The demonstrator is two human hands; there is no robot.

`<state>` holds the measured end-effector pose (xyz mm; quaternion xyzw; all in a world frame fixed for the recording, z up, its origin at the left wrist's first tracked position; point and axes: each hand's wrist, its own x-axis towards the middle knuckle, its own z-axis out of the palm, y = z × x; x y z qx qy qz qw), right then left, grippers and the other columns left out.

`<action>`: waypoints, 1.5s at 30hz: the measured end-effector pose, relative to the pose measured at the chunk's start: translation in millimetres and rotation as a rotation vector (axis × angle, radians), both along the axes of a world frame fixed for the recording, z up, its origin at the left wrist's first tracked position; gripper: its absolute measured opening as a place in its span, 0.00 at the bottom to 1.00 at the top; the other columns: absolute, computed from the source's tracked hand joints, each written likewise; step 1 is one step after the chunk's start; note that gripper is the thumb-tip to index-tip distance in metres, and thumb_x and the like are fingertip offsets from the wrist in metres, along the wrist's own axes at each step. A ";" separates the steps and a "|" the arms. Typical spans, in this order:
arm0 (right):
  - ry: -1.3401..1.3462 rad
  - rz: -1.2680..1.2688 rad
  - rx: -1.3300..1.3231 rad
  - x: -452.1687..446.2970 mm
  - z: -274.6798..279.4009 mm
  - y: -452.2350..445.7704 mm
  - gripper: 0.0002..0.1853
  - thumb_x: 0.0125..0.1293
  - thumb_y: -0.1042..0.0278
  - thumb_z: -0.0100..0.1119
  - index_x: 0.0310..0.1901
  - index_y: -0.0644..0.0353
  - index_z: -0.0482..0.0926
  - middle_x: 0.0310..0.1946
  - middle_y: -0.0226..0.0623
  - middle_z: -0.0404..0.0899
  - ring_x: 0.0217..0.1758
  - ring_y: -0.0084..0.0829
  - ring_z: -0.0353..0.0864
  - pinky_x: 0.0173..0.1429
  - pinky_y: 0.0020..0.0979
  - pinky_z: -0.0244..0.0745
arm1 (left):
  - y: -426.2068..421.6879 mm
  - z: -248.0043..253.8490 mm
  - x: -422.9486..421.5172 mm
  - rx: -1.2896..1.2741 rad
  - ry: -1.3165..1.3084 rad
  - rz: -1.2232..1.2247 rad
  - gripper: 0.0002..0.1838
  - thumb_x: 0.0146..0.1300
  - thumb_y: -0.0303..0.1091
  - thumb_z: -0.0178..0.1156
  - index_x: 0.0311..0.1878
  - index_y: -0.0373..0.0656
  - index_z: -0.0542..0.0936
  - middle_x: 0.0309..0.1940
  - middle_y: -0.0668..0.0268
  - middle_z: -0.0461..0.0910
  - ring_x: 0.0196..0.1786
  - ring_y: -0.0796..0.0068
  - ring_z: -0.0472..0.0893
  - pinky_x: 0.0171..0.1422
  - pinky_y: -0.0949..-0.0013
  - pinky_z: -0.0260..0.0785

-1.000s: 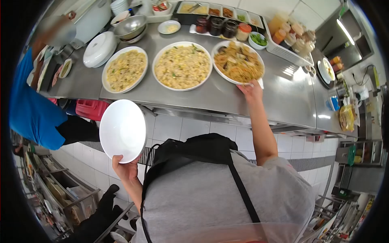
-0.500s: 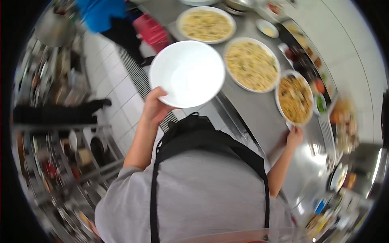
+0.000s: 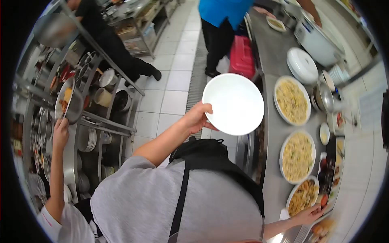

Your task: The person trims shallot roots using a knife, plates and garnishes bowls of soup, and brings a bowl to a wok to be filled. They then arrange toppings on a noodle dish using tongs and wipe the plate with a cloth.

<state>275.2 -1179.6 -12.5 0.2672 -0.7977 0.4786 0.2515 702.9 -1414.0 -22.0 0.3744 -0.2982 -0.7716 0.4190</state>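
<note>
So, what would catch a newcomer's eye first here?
Probably the large white bowl near the centre, held at its edge by the person's left grip. Next, three food-filled oval platters lined up along the steel counter on the right. A bright blue shirt stands out at the top, near a pinkish-red container.

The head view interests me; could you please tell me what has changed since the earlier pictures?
The view has swung left, putting the counter on its right. The right hand has moved from the near side of the noodles toward the red-orange lid. The left hand still holds the white bowl.
</note>
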 end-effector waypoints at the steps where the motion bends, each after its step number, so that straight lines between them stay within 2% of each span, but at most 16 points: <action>1: 0.031 0.164 -0.087 16.9 7.1 -37.6 0.18 0.64 0.71 0.48 0.55 0.61 0.68 0.33 0.34 0.70 0.32 0.23 0.68 0.35 0.23 0.64 | -3.6 2.5 10.7 -0.014 -0.006 0.026 0.34 0.42 0.32 0.49 0.57 0.29 0.60 0.45 0.50 0.73 0.41 0.57 0.79 0.38 0.54 0.77; 3: -0.106 0.340 -0.205 49.1 3.3 -108.6 0.18 0.65 0.75 0.44 0.57 0.63 0.66 0.34 0.33 0.69 0.29 0.21 0.63 0.32 0.22 0.62 | -10.7 6.2 39.2 0.010 0.019 0.068 0.37 0.40 0.33 0.48 0.61 0.37 0.56 0.48 0.52 0.70 0.43 0.57 0.78 0.36 0.55 0.77; 5: 0.034 0.529 -0.152 88.4 -2.5 -170.3 0.18 0.64 0.76 0.46 0.56 0.63 0.66 0.33 0.33 0.69 0.29 0.21 0.64 0.31 0.22 0.62 | -17.4 9.8 73.2 -0.003 0.001 0.142 0.38 0.40 0.33 0.48 0.60 0.37 0.56 0.48 0.51 0.70 0.44 0.57 0.77 0.37 0.54 0.77; 8: 0.008 0.684 -0.074 162.4 -0.4 -239.3 0.19 0.64 0.73 0.49 0.57 0.62 0.67 0.30 0.31 0.69 0.31 0.23 0.65 0.34 0.21 0.65 | -29.4 15.9 120.7 -0.022 -0.021 0.275 0.38 0.39 0.34 0.48 0.60 0.37 0.56 0.48 0.50 0.69 0.45 0.55 0.76 0.38 0.53 0.76; 11: -0.037 0.904 -0.194 215.0 -14.8 -297.4 0.18 0.63 0.74 0.48 0.56 0.62 0.67 0.30 0.31 0.69 0.30 0.23 0.65 0.34 0.22 0.65 | -28.7 15.8 169.4 -0.011 -0.049 0.440 0.39 0.38 0.34 0.48 0.61 0.38 0.55 0.49 0.50 0.68 0.46 0.56 0.76 0.38 0.53 0.76; 19: -0.095 1.186 -0.003 303.6 -39.5 -403.0 0.17 0.63 0.72 0.50 0.54 0.62 0.70 0.32 0.33 0.71 0.32 0.24 0.69 0.37 0.23 0.67 | -20.7 9.5 237.8 0.051 -0.040 0.773 0.41 0.38 0.35 0.49 0.62 0.43 0.53 0.51 0.54 0.66 0.47 0.57 0.75 0.40 0.52 0.75; 21: -0.144 1.303 -0.030 320.7 -40.2 -430.7 0.16 0.63 0.72 0.50 0.52 0.62 0.71 0.35 0.36 0.74 0.34 0.26 0.71 0.39 0.24 0.69 | -15.2 9.9 242.0 0.054 -0.041 0.855 0.41 0.38 0.35 0.49 0.62 0.43 0.53 0.51 0.54 0.66 0.47 0.56 0.75 0.40 0.52 0.75; 23: 0.081 1.338 -0.003 338.4 -40.8 -465.1 0.14 0.61 0.74 0.50 0.49 0.65 0.73 0.29 0.37 0.70 0.29 0.29 0.69 0.33 0.28 0.67 | -14.6 7.6 243.4 0.063 -0.042 0.933 0.41 0.38 0.35 0.49 0.62 0.43 0.53 0.51 0.54 0.66 0.47 0.56 0.74 0.41 0.52 0.75; 28: 0.156 1.603 -0.047 392.5 -31.9 -550.3 0.12 0.60 0.77 0.50 0.45 0.66 0.75 0.26 0.39 0.71 0.28 0.33 0.70 0.33 0.30 0.67 | -32.7 -2.7 243.9 0.066 -0.011 1.174 0.38 0.40 0.35 0.48 0.61 0.42 0.55 0.51 0.53 0.66 0.47 0.56 0.75 0.42 0.52 0.74; 32: 0.189 1.712 -0.112 416.3 -21.3 -616.9 0.12 0.61 0.76 0.50 0.46 0.65 0.75 0.24 0.36 0.67 0.26 0.30 0.66 0.29 0.29 0.63 | -67.2 -3.0 235.2 0.038 0.038 1.313 0.35 0.44 0.34 0.47 0.60 0.36 0.56 0.51 0.51 0.70 0.48 0.54 0.76 0.42 0.52 0.75; 37: 0.117 1.769 -0.136 434.1 -8.9 -681.4 0.10 0.62 0.75 0.50 0.43 0.67 0.75 0.30 0.40 0.74 0.24 0.28 0.67 0.29 0.28 0.64 | -106.8 9.1 212.6 -0.020 0.092 1.398 0.36 0.43 0.35 0.48 0.60 0.37 0.56 0.51 0.51 0.68 0.49 0.54 0.74 0.45 0.51 0.73; 39: 0.083 1.874 -0.203 449.4 -9.8 -705.3 0.07 0.60 0.77 0.50 0.37 0.70 0.76 0.27 0.42 0.73 0.26 0.34 0.70 0.32 0.31 0.68 | -115.7 9.7 203.8 -0.055 0.099 1.438 0.36 0.42 0.35 0.49 0.60 0.37 0.57 0.51 0.51 0.67 0.49 0.54 0.73 0.48 0.49 0.70; 41: 0.158 1.893 -0.256 462.0 -6.1 -725.2 0.09 0.63 0.73 0.48 0.33 0.71 0.76 0.24 0.42 0.74 0.24 0.33 0.70 0.30 0.30 0.67 | -121.0 9.6 193.9 -0.039 0.102 1.486 0.37 0.42 0.36 0.49 0.60 0.37 0.56 0.51 0.51 0.67 0.49 0.54 0.73 0.49 0.49 0.70; 43: -0.062 1.905 -0.005 468.8 -2.6 -740.5 0.14 0.66 0.69 0.44 0.31 0.70 0.77 0.22 0.40 0.74 0.20 0.30 0.68 0.27 0.27 0.65 | -122.0 5.9 186.0 -0.038 0.099 1.512 0.36 0.42 0.36 0.49 0.60 0.37 0.57 0.51 0.52 0.66 0.49 0.54 0.73 0.48 0.49 0.70; 44: -0.095 1.916 -0.079 476.7 -8.6 -753.4 0.15 0.68 0.66 0.40 0.37 0.69 0.76 0.17 0.34 0.70 0.18 0.23 0.64 0.24 0.23 0.61 | -121.8 4.8 181.1 -0.034 0.102 1.550 0.36 0.42 0.36 0.48 0.60 0.37 0.57 0.51 0.51 0.66 0.50 0.54 0.73 0.48 0.49 0.71; 45: -0.099 1.918 -0.078 482.3 -2.8 -752.6 0.15 0.68 0.66 0.40 0.37 0.69 0.76 0.17 0.34 0.70 0.18 0.23 0.64 0.24 0.23 0.61 | -121.4 4.5 177.4 -0.034 0.104 1.588 0.36 0.43 0.35 0.48 0.60 0.37 0.57 0.52 0.51 0.66 0.50 0.54 0.73 0.48 0.48 0.71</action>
